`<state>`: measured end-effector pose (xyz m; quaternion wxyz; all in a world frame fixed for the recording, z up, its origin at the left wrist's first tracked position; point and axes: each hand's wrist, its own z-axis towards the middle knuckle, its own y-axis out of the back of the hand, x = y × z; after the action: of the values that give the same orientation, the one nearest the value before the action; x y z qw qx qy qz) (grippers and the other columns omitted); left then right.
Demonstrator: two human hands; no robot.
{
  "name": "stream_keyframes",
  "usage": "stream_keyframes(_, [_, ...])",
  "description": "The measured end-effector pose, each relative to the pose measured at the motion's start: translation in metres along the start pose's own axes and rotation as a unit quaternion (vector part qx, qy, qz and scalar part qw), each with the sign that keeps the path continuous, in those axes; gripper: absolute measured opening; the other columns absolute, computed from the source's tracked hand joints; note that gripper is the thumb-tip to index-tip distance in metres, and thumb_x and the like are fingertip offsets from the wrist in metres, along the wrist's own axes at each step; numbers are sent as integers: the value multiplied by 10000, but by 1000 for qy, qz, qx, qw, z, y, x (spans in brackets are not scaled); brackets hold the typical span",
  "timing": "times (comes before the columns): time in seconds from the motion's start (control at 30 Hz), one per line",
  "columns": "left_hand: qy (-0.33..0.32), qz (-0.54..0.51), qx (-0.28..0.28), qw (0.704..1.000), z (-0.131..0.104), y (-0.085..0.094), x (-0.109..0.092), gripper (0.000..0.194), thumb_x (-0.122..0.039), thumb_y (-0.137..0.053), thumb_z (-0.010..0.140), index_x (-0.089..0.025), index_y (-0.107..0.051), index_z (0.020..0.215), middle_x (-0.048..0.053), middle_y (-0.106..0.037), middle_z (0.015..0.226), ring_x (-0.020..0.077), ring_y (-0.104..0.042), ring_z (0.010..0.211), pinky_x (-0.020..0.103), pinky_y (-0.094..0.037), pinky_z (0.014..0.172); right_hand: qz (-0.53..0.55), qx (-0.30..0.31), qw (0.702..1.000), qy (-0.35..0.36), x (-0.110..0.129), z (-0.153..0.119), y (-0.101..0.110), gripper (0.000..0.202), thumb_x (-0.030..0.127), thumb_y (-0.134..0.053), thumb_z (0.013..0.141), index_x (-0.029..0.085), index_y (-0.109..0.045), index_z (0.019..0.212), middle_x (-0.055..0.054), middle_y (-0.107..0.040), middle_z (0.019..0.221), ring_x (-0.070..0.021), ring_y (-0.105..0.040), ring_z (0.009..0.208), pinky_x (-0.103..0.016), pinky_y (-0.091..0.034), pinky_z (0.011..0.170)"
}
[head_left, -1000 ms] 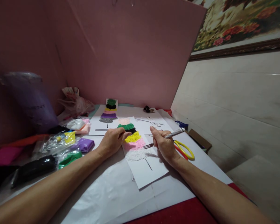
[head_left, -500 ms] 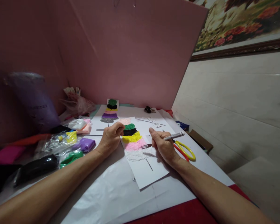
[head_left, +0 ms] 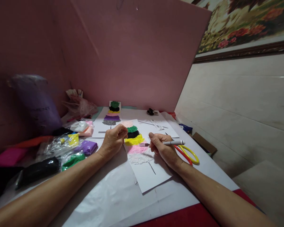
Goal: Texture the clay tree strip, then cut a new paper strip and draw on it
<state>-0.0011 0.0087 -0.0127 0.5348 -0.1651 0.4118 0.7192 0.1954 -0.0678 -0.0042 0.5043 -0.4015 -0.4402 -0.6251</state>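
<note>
My right hand (head_left: pixel 165 149) is closed around a fork with a striped handle (head_left: pixel 174 142). Its tines point left, over the boundary between the yellow and pink bands on a white paper sheet (head_left: pixel 150 181). Textured clay-like bands in pale pink, green, black, yellow (head_left: pixel 134 139), pink (head_left: pixel 137 148) and white (head_left: pixel 140 158) are stacked on this sheet, above a thin drawn dark line. My left hand (head_left: pixel 114 138) is closed at the sheet's left edge, beside the green and black bands. Whatever its fingers may hold is hidden.
Yellow-and-red handled scissors (head_left: pixel 190 154) lie beside my right wrist. Packets of coloured clay (head_left: pixel 86 147) crowd the left. Farther back are a similar banded picture (head_left: pixel 111 117), keys (head_left: pixel 151 111) and paper scraps (head_left: pixel 157 124). A pink panel (head_left: pixel 132 56) stands behind.
The fork has moved slightly up and left, from the pink band to its border with the yellow, and its handle has tipped lower. My left hand stays nearly in place.
</note>
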Motion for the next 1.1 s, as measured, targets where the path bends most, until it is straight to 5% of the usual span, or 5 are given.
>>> stream_keyframes(0.17, [-12,-10,-5,1000,0,-1,-2,117,-229,-629,740,-189,-625,630,-56,-565,474,96,-518,482,195,-402,496,1,26,1000,-3,2,1,-1,461,549,-604,832,177,-581,561,23,-512,491,-100,-419,442,-241,-314,449])
stream_keyframes(0.37, [-100,3,4,995,-1,-5,-1,140,-156,-547,779,-179,-665,707,-23,-650,568,102,-565,505,199,-441,518,18,68,997,11,5,0,0,358,456,-607,860,180,-601,632,12,-576,598,-116,-500,548,-253,-394,560])
stream_keyframes(0.53, [-100,14,20,995,-4,-6,-1,163,-133,-515,803,-181,-641,711,-53,-593,498,79,-520,416,179,-406,459,5,85,996,-13,5,-1,2,305,437,-613,859,180,-612,693,6,-608,642,-124,-531,585,-252,-397,563])
stream_keyframes(0.83, [-225,125,30,966,-10,-4,-9,240,-198,-464,901,-190,-523,668,-39,-528,591,89,-461,520,195,-356,510,14,86,996,-28,12,-3,-1,268,396,-631,838,178,-601,685,5,-598,626,-123,-526,568,-252,-403,552])
stream_keyframes(1.1, [-251,66,31,965,-9,-7,-3,174,-115,-463,906,-170,-590,801,19,-614,736,115,-581,661,220,-467,615,31,99,994,-20,12,-4,-2,265,379,-624,845,179,-605,673,8,-597,620,-120,-527,583,-251,-407,581])
